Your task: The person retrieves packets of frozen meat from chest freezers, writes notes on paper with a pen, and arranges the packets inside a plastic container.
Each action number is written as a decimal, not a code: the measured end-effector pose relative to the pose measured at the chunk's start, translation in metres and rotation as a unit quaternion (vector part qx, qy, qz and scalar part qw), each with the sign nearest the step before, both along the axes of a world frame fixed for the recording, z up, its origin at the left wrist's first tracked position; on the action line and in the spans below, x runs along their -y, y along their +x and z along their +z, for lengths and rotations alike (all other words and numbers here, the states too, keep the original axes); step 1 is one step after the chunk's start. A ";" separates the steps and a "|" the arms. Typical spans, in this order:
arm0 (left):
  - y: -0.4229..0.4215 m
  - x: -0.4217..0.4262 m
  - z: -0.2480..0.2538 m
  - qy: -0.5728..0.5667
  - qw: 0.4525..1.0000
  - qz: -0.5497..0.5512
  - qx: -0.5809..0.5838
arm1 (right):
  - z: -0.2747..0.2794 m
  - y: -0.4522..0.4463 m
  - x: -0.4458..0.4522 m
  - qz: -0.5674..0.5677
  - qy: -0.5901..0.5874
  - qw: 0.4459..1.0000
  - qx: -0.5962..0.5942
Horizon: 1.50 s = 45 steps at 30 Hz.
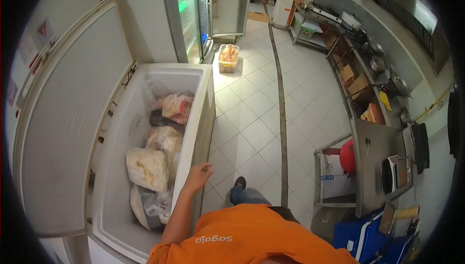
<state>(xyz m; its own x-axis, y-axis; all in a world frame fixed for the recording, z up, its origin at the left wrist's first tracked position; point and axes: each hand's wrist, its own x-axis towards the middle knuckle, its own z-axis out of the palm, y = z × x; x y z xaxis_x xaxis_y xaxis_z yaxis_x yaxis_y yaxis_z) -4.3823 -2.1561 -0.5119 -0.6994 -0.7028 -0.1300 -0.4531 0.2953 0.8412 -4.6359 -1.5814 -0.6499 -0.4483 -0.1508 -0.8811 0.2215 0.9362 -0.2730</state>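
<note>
My left hand [197, 176] hangs beside the front wall of a white chest freezer [197, 118], with its fingers loosely curled and a little apart. Nothing shows between the fingers. Inside the freezer lie several plastic bags: a pale frozen block [147, 169], a reddish bag [175, 106] at the far end, a black bag [162, 119] and a clear bag [157, 205] at the near end. The freezer lid [72, 118] stands raised on the left. My right hand is out of view.
A glass-door fridge [190, 16] stands with its door [230, 4] ajar. Before it, a plastic tub [228, 65] of food sits on the tiled floor. A dark channel [281, 118] runs along the floor. Steel counters [380, 140] with pans line the right; blue boxes [358, 237] stand nearby.
</note>
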 end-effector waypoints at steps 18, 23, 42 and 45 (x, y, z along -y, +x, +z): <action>-0.307 0.344 -0.020 0.151 0.979 0.132 -0.040 | -0.021 -0.539 0.591 0.152 -0.014 0.924 -0.351; -0.453 0.513 0.007 0.063 0.995 0.071 -0.020 | 0.101 -0.653 0.809 -0.037 -0.153 0.947 -0.281; -0.888 0.889 -0.136 0.356 0.916 0.124 0.137 | -0.086 -0.967 1.243 0.166 -0.163 0.947 -0.223; -0.949 0.928 -0.266 0.234 0.956 0.094 0.147 | -0.082 -0.984 1.296 0.111 -0.205 0.953 -0.195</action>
<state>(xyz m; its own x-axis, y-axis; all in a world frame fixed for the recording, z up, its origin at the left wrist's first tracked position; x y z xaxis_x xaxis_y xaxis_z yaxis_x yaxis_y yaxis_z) -5.3313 -3.0846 -0.7781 -0.4503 -0.6293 -0.6334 -0.6988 -0.1932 0.6887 -5.6203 -2.8774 -0.7316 -0.6464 -0.5754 -0.5010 -0.1627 0.7455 -0.6463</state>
